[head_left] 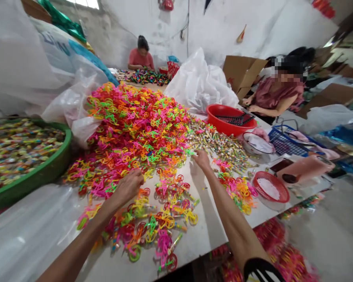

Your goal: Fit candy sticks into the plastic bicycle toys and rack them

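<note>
My left hand (130, 184) is curled, its fingertips together, over the front of a big heap of bright plastic pieces (135, 125) with wheel-like rings. What its fingers hold, if anything, is hidden. Farther forward, my right hand (202, 160) has its fingers pinched at the heap's right edge. A small green plastic piece (190, 152) lies right at those fingertips; whether they grip it I cannot make out. Between my forearms, plastic pieces joined with small clear tubes (175, 243) are strewn on the white tabletop (204, 211). More small filled tubes (220, 143) form a pile beyond my right hand.
A green tub (66, 150) of small tubes stands at left. To the right are a red basin (216, 119), a small red basket (255, 182) and a pink case (306, 169). Two people, one at the back (141, 58) and one at right (278, 94), sit working.
</note>
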Motion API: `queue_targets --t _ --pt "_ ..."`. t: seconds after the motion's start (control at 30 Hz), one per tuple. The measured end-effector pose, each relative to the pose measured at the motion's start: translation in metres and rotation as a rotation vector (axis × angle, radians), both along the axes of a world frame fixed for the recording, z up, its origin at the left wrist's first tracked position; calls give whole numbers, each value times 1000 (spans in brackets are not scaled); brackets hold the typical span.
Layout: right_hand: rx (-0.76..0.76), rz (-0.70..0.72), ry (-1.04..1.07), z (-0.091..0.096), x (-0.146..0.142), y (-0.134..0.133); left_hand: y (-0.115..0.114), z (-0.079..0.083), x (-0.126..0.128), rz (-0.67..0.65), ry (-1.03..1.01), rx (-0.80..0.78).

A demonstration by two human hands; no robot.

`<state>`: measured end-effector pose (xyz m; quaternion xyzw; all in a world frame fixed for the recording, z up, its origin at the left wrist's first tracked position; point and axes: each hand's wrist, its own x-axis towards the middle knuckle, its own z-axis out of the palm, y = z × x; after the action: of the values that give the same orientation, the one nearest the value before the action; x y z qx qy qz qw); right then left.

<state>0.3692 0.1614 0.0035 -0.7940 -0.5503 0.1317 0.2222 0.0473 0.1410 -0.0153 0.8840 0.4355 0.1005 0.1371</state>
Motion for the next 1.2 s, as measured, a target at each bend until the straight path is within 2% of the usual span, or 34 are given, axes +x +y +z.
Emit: queue_targets --t 0.1,0.2,0.23,0.3,0.37,0.43,0.47,0.57,0.67,0.77,0.87,0.97,1.03,1.1,1.2 --pt "-81 -16 -48 -6 -2 11 6 10 -7 98 -238 -37" --pt "-122 18 -78 -15 -2 -6 11 17 -25 342 -492 -92" --pt "-120 41 -78 -19 0 -16 11 20 -32 383 -532 -99" --pt "-78 79 -36 -25 7 -39 7 24 -39 324 -503 -116" --pt "6 41 169 -29 11 -62 -1 27 -38 146 -383 -158" --pt "62 -26 506 -27 7 -82 -11 29 -28 27 -303 -178" --pt "73 -53 686 -24 1 -91 -16 30 -19 13 -302 -170" --pt "58 -53 1113 -10 -27 -107 -31 33 14 80 -441 -181" --pt "76 -30 1334 3 -58 -112 -41 36 50 148 -674 -392" --pt "12 59 1428 13 -79 -115 -44 37 77 187 -853 -660" --pt "-92 237 1385 13 -86 -115 -45 35 87 204 -975 -857" --pt "-169 356 1167 6 -73 -98 -47 29 81 347 -1105 -906" --pt "-142 282 862 2 -52 -73 -49 24 72 472 -1163 -899" --pt "-72 102 485 2 -27 -41 -53 22 62 554 -1195 -916" --pt "-62 -45 276 1 2 3 -58 24 51 595 -1217 -972"
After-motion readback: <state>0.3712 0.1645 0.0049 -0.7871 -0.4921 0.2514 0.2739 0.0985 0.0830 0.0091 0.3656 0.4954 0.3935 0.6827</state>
